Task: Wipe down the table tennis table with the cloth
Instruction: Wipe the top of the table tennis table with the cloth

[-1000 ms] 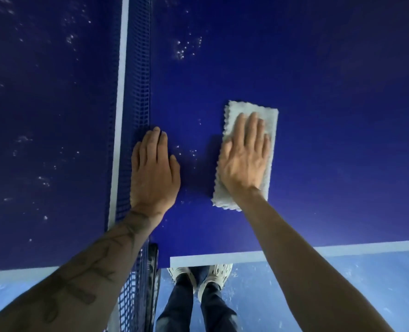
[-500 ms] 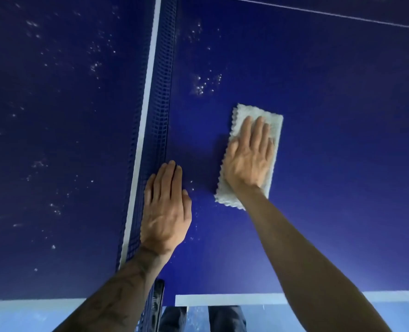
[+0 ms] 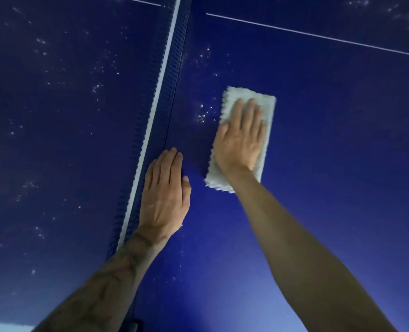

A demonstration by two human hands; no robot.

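Note:
A pale folded cloth (image 3: 263,101) lies flat on the dark blue table tennis table (image 3: 330,144), right of the net. My right hand (image 3: 240,137) presses on the cloth with straight fingers and covers most of it. My left hand (image 3: 166,195) rests flat on the table beside the net, fingers straight and together, holding nothing. White specks (image 3: 203,113) dot the surface just left of the cloth.
The blue net (image 3: 160,92) with its white top band runs from the bottom centre up to the top. More white specks (image 3: 98,87) lie scattered on the half left of the net. A thin white centre line (image 3: 318,35) crosses the far right half.
My right hand has pushed the cloth farther away across the table, toward the specks. The view has leaned forward, so the table's near edge and the feet have left the frame.

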